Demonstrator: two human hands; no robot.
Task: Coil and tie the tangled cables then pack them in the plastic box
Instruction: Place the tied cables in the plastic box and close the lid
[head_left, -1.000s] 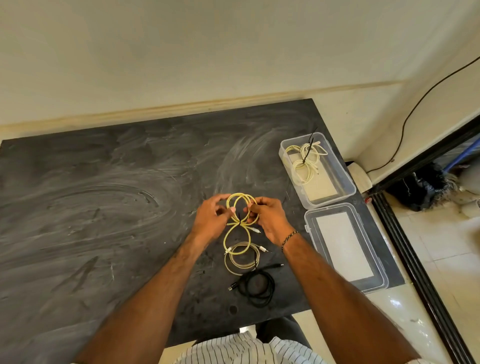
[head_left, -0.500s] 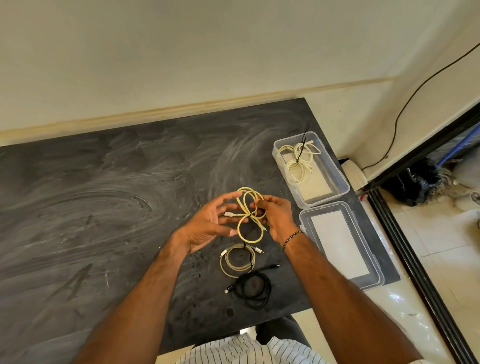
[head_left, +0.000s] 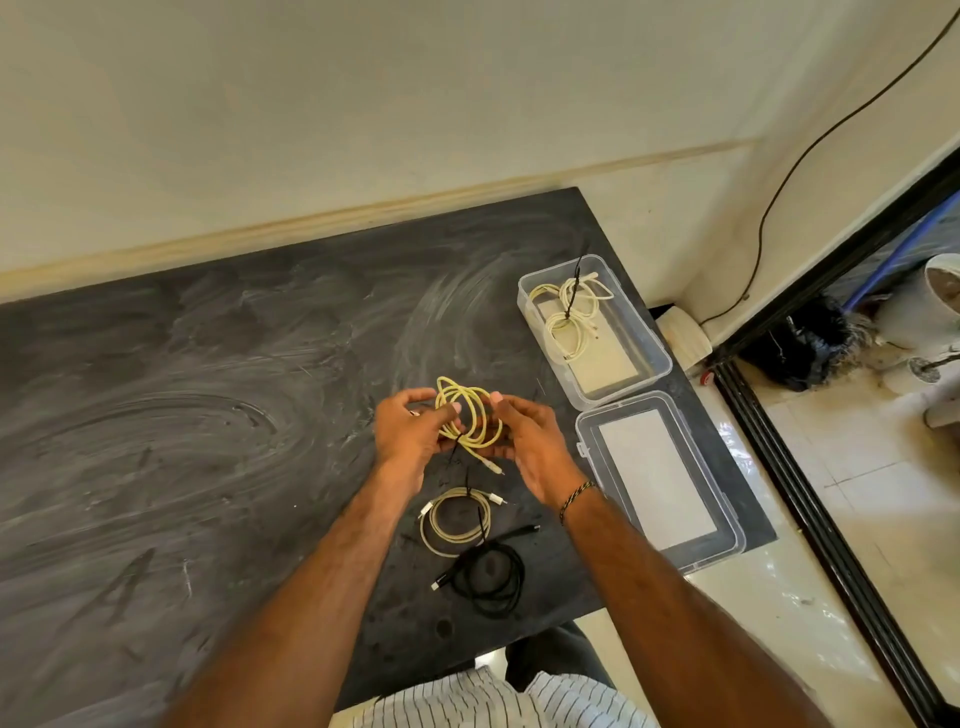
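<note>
So the big dark slab table (head_left: 171, 415) fills most of the left and middle of the frame, all smeared with chalky swirls. Over at its right edge sits the clear plastic box (head_left: 652, 358), with one tied pale cable bundle (head_left: 571, 317) already lying in its upper end. Just below that, the box lid (head_left: 670, 478) lies flat on the table.

Centre frame, both hands are up on a yellow cable coil (head_left: 467, 415). The left hand (head_left: 410, 434) has its fingers curled round the coil's left side, and the right hand (head_left: 530, 441) pinches the right side, with a plug end dangling underneath.

Below the hands, a beige coiled cable (head_left: 454, 525) rests on the table, and a black coiled cable (head_left: 488, 574) sits lower still, touching it.
</note>
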